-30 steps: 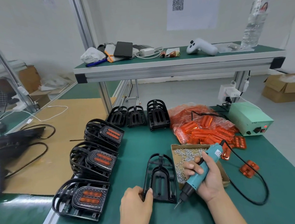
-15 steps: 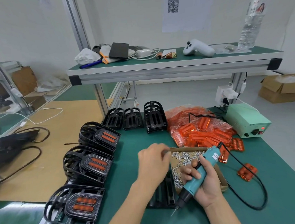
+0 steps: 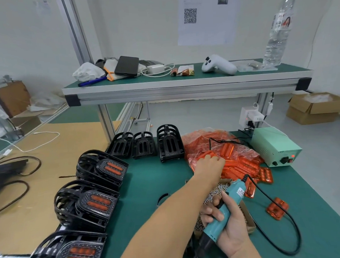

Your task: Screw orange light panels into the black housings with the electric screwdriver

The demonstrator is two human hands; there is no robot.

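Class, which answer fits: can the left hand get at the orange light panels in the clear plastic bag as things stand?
Probably yes: the left hand already lies on the clear plastic bag of orange light panels, nothing between; its fingers are hidden.

We see two bare forearms and two hands coming in from the bottom edge of the view. No sleeve, glove, watch, ring or bracelet shows on either arm as far as the frame reaches. The left hand [image 3: 208, 167] has its back toward us, knuckles showing. The right hand [image 3: 231, 230] shows short, plain, unpainted nails on its fingers. Nothing else of our body is in view.
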